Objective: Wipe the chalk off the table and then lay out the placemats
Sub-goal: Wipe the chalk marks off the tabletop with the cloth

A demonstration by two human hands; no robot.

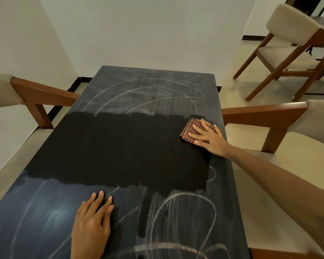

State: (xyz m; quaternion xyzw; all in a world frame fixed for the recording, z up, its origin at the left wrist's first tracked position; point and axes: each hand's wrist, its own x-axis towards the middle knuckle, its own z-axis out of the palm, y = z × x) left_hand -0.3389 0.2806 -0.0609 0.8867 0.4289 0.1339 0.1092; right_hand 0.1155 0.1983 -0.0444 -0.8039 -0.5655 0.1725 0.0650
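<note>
A long black table (120, 146) carries white chalk scribbles at its far end (148, 94) and its near end (176, 221). A wide dark band across the middle is wiped clean. My right hand (207, 137) lies flat, fingers spread, pressing a folded red-and-tan checked cloth (190, 128) onto the table near the right edge. My left hand (94, 219) rests flat on the near part of the table, fingers together, holding nothing. No placemats are in view.
Wooden chairs with beige cushions stand close on the left (36, 96) and right (269, 116) of the table. A third chair (288, 53) stands apart at the back right. White walls close off the far side and left.
</note>
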